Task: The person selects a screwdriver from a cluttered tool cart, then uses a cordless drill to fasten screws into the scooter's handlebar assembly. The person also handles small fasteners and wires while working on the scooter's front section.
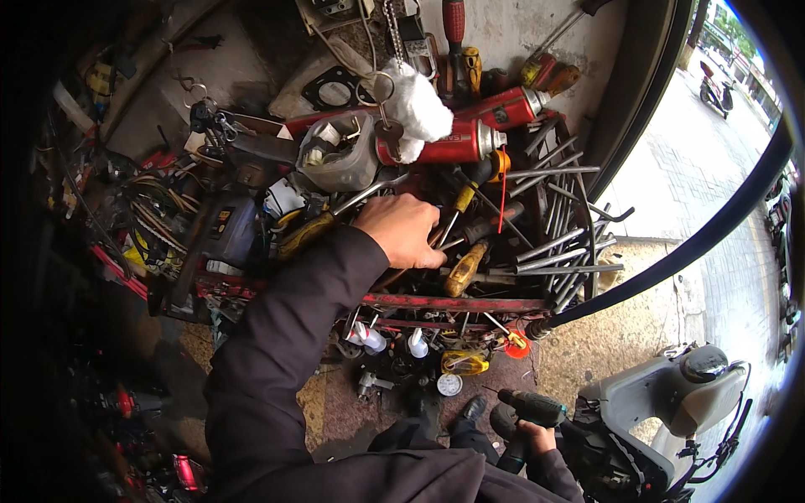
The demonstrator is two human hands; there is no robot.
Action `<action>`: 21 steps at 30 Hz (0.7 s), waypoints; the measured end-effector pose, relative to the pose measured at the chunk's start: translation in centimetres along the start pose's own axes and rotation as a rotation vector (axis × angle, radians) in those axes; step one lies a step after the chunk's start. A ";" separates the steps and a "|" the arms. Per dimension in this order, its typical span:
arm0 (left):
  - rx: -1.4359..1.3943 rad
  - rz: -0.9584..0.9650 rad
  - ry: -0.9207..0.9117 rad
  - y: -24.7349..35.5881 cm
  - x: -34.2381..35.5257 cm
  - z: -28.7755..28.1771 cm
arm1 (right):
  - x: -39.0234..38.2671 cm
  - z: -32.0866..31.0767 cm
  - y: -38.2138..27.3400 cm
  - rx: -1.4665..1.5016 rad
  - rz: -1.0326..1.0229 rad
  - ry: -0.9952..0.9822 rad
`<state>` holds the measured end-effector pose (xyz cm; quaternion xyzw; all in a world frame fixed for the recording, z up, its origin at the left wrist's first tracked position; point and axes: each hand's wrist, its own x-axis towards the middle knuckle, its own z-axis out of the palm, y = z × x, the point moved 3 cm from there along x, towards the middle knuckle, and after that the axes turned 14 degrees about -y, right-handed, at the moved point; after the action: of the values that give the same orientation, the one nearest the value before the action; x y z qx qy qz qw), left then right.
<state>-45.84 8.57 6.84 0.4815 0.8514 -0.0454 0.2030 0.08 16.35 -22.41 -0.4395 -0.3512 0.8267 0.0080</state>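
My left hand (pixel 398 230) reaches down into a cluttered red metal tool tray (pixel 470 303), its fingers curled and pointing downward. Whatever lies between the fingertips is hidden under the hand. Just right of the fingers are a yellow-handled screwdriver (pixel 466 194), its shaft slanting toward them, and a worn wooden-looking handle (pixel 466 270). Left of the wrist lies another tool with a yellow handle (pixel 306 236). Low on the right, my right hand (pixel 537 438) grips a dark cordless drill (pixel 537 409), its thin bit pointing left.
Metal hex keys and rods (pixel 562 243) bristle at the tray's right side. Red spray cans (pixel 457 141), a clear plastic tub (pixel 340 155) and a white fluffy keyring (pixel 417 105) crowd its back. Small bottles (pixel 366 337) stand on a lower shelf. A grey scooter (pixel 708 394) stands lower right.
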 end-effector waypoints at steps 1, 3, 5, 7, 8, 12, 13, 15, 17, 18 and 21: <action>0.003 -0.002 0.013 0.0 0.3 -0.2 | 0.0 -0.1 0.0 0.002 0.005 0.002; 0.003 -0.002 0.046 -0.5 0.7 -0.6 | -0.2 -0.3 0.1 0.002 0.018 0.006; 0.011 0.005 0.158 -1.0 0.9 -1.0 | -0.3 -0.4 0.2 0.014 0.005 -0.003; 0.164 -0.077 0.343 -1.9 1.0 -1.7 | -0.4 -0.7 0.5 0.016 -0.001 0.001; 0.159 -0.096 0.326 -2.6 1.0 -2.0 | -0.5 -0.8 0.6 0.013 -0.002 0.009; 0.111 -0.034 0.426 -3.1 0.0 -1.8 | -0.6 -1.0 1.3 0.050 -0.005 0.023; 0.109 -0.010 0.466 -3.0 -0.4 -1.9 | -0.7 -1.0 1.3 0.035 -0.013 0.019; 0.038 0.073 0.477 -2.6 -1.2 -2.0 | -0.7 -0.9 1.5 0.034 -0.003 0.020; -0.099 0.170 0.408 -2.2 -2.3 -2.2 | -0.7 -0.8 1.5 0.023 0.006 0.029; -0.206 0.301 0.334 -1.6 -2.8 -2.0 | -0.6 -0.8 1.5 0.018 0.010 0.033; -0.171 0.327 0.112 1.3 -2.5 -0.5 | -0.3 -0.4 1.7 0.002 0.042 0.029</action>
<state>-43.75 7.44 8.43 0.5960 0.7727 0.0878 0.2000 0.98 15.22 -23.34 -0.4588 -0.3410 0.8205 -0.0038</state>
